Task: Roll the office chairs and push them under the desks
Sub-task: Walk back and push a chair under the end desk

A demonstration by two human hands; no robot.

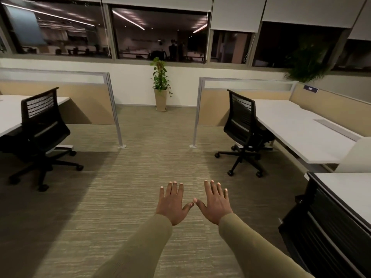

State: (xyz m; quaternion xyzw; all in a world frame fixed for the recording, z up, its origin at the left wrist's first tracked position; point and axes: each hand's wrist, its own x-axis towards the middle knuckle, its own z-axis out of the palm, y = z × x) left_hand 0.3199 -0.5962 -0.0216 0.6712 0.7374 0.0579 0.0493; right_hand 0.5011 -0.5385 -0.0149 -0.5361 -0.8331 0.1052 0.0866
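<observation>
Three black mesh-backed office chairs on castor bases are in view. One chair point(43, 129) stands at the left of the frame, seat partly beneath the white desk top point(10, 113), its base and castors out on the carpet. A second chair point(244, 127) stands right of centre, seat tucked against the edge of the long white desk point(297, 129), castor base showing on the aisle side. A third chair point(329, 227) sits at the lower right, cropped by the frame edge, its back against another white desk surface point(349, 195).

Both hands are spread flat, palms down, grasping nothing. The left hand point(172, 203) and right hand point(214, 203) are held side by side low in the centre of the frame over the beige striped carpet point(128, 197), thumb tips almost meeting, olive-green sleeves point(140, 251) running back to the bottom edge. Neither hand touches a chair.

Two tan partition panels with grey metal frames bound the aisle: one point(88, 101) at upper left, one point(212, 103) right of centre, each with a foot plate on the carpet. A potted green climbing plant in a tall beige planter point(161, 87) stands against the white wall at the far end of the aisle. A leafy green plant point(307, 63) rises at upper right. Dark windows with part-lowered blinds point(160, 35) span the top of the frame. The aisle floor between the hands and the planter is unobstructed.
</observation>
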